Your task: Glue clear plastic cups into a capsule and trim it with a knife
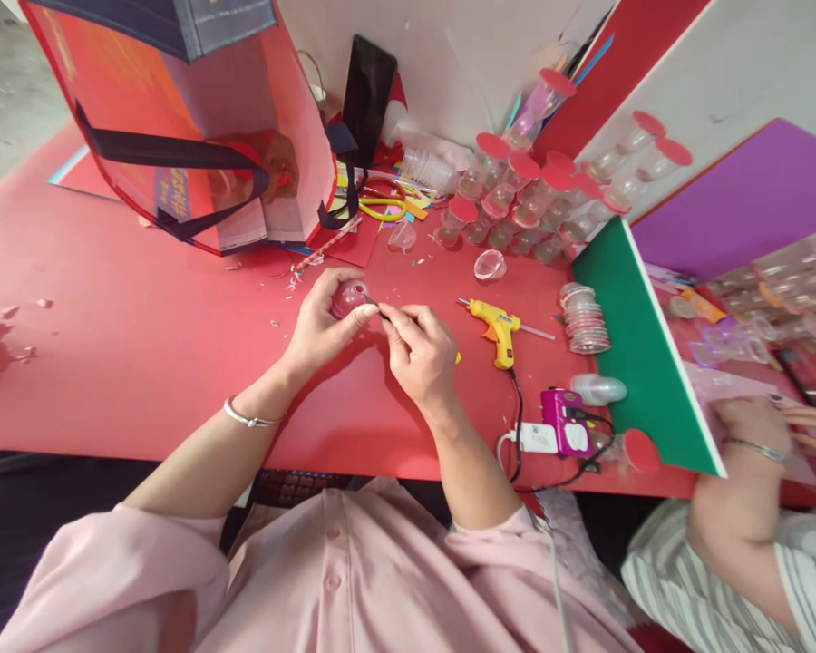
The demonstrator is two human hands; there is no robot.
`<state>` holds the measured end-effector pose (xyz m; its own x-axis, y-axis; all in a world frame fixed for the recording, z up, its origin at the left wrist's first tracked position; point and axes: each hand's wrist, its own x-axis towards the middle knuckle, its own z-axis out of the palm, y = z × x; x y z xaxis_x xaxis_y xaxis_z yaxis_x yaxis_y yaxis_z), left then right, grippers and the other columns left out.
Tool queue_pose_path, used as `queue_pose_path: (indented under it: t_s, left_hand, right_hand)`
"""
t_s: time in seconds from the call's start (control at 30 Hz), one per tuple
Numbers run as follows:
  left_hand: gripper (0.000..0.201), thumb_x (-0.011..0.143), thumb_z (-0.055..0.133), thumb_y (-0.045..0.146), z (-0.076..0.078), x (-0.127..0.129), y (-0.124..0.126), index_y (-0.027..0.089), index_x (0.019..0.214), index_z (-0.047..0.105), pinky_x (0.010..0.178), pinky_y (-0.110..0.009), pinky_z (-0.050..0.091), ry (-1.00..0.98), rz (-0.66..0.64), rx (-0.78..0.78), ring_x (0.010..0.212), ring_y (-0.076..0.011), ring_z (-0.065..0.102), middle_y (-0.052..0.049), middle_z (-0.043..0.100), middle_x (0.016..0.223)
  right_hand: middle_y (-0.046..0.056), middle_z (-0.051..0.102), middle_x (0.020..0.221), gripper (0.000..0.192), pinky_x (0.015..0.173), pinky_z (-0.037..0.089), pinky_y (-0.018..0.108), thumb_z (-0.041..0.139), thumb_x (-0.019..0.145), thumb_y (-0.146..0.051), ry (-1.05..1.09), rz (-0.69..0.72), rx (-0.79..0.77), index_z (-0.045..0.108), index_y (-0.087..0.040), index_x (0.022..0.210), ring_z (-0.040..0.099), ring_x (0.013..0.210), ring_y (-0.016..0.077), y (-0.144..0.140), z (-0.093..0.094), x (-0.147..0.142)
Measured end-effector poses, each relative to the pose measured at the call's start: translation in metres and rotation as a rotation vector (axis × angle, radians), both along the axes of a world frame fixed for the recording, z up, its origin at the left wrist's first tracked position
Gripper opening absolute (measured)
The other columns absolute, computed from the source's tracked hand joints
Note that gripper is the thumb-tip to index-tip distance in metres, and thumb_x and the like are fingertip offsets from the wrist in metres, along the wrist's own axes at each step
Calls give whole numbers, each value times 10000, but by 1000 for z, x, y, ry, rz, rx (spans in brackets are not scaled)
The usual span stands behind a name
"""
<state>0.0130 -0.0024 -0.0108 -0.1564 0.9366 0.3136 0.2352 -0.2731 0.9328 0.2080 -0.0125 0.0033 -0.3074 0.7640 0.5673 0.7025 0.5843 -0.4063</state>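
Note:
My left hand (323,328) grips a small clear plastic cup with a red lid (349,297) just above the red table (136,345). My right hand (418,354) pinches a thin dark tool (372,303) whose tip touches the cup; a yellow end (458,357) shows past the hand. Both hands meet at the table's middle. A yellow glue gun (496,326) lies just right of my right hand.
A red carrier bag (197,136) stands at the back left, a dark phone (368,91) behind it. Several red-lidded cups (537,190) crowd the back right. A stack of lids (585,319), pink device (563,422), green board (643,354) and another person's hands (762,435) sit right.

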Motion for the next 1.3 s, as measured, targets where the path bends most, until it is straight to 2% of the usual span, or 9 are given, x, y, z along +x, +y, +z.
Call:
queue_pose_path:
  t_s: [0.13,0.37,0.67,0.9,1.13,1.3]
  left_hand:
    - [581,838,859,612,-2,0,1,229,1239,689,1050,-386,530,5,6,23,1129,-263,678,-105,714,1224]
    - [583,830,853,641,3,1,-1,233,1212,688,942,-357,572,19,15,3,1087,-258,678,-100,716,1189]
    - [556,841,845,641,4,1,-3,236,1190,696,913,-330,568,44,29,11,1043,-241,679,-87,712,1134]
    - [486,869,826,631,-3,0,0,251,1142,691,993,-351,527,108,52,81,1051,-232,674,-73,705,1123]
    - [629,806,805,749,-12,-1,5,243,1156,674,881,-354,550,112,75,140,951,-223,674,-72,710,1081]
    - [625,807,792,759,-12,-1,7,235,1127,678,895,-367,552,144,86,191,953,-227,675,-70,717,1060]
  right_hand:
    - [70,742,1079,300,922,551,327,582,1102,-311,-23,-3,-18,776,-308,1332,709,987,184,0,0,0]
    - [63,754,1054,297,910,555,334,571,1108,-329,-14,-8,10,784,-317,1315,713,963,184,0,0,-1]
    - [65,761,1042,299,898,552,325,564,1113,-335,-8,-3,19,790,-292,1303,714,944,178,0,0,0]
    - [64,758,1030,297,882,550,327,568,1111,-342,12,-6,27,799,-283,1290,703,916,174,0,0,-1]
    - [60,754,1054,300,917,549,319,576,1107,-333,7,-8,24,788,-303,1316,703,959,174,-1,0,0]
    - [64,760,1044,292,895,547,315,586,1104,-331,14,8,51,797,-282,1301,707,939,173,0,1,-1]
